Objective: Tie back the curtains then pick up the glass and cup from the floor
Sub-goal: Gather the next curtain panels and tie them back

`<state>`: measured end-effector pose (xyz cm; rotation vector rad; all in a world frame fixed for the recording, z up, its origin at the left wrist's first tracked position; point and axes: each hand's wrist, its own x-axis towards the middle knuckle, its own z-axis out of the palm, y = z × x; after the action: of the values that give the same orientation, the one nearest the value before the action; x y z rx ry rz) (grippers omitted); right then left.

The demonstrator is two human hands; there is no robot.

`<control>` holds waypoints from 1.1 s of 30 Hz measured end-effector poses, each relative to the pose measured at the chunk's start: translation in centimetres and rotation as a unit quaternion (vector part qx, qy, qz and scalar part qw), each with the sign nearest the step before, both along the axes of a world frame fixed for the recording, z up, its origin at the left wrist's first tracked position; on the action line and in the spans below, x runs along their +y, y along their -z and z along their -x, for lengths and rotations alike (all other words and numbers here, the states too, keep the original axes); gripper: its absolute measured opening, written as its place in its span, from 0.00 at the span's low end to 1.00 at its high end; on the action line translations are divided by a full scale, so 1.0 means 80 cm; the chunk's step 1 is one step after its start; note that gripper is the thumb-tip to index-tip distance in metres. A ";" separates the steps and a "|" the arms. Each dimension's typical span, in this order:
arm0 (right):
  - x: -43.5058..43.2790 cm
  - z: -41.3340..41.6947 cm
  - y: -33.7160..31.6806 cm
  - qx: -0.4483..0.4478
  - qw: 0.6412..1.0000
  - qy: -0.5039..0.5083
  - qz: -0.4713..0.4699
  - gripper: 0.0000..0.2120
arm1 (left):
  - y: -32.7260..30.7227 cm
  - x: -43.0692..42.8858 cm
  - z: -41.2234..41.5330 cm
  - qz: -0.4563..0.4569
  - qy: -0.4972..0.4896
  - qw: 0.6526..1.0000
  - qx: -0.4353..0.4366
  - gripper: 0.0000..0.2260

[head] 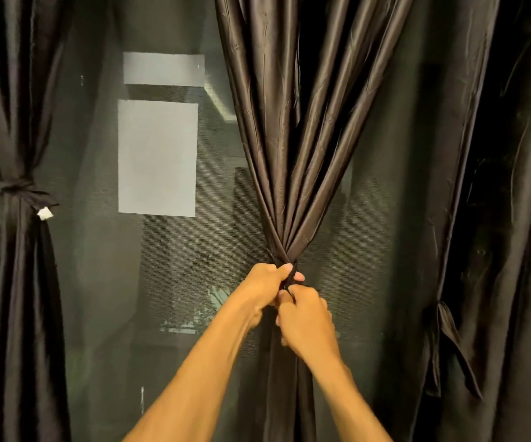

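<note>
A dark brown satin curtain [293,138] hangs in the middle, gathered into a tight bunch at waist height. A dark tie strap [285,261] wraps that bunch. My left hand [265,290] grips the strap from the left, thumb on top. My right hand [305,320] sits just below and to the right, pinching the strap's end. At the far left another curtain [18,90] is bound by a knotted strap [18,186] with a white tag. The glass and cup are out of view.
A third curtain [487,186] hangs loose on the right, its strap [446,330] dangling untied. Between the curtains is a dark mesh screen [98,250] over a window, with pale rectangles showing through it. The floor is not visible.
</note>
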<state>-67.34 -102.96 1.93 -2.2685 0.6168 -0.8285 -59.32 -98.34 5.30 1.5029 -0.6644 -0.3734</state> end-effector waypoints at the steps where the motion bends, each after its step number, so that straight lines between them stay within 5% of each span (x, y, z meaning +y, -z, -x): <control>1: 0.000 -0.002 0.005 -0.001 1.000 -0.010 -0.018 0.13 | -0.001 0.002 0.002 0.013 0.022 0.999 0.026 0.12; 6: -0.012 -0.009 0.019 -0.017 0.999 -0.027 -0.037 0.13 | 0.006 0.006 0.001 0.055 0.048 0.995 0.062 0.10; 12: -0.024 -0.010 0.028 -0.208 0.921 -0.080 -0.321 0.20 | 0.014 0.007 -0.008 0.070 0.054 0.994 0.056 0.20; 18: -0.033 -0.013 0.030 -0.268 0.933 -0.067 -0.230 0.06 | 0.013 0.008 -0.013 0.031 0.055 0.998 0.021 0.08; 21: -0.038 -0.013 0.026 -0.259 0.961 -0.040 -0.093 0.06 | 0.015 0.010 -0.016 0.004 0.020 1.000 -0.019 0.08; 25: -0.036 -0.010 0.026 -0.293 0.955 -0.010 0.042 0.07 | 0.020 0.015 -0.018 0.040 0.002 0.999 -0.006 0.05; 33: -0.039 -0.020 0.009 -0.330 0.939 -0.097 0.013 0.06 | 0.027 0.022 -0.024 0.122 0.077 0.984 0.105 0.13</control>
<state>-65.77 -106.11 1.25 -1.8567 0.0689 -1.3995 -57.40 -96.58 3.15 1.1655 -0.6359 -0.5410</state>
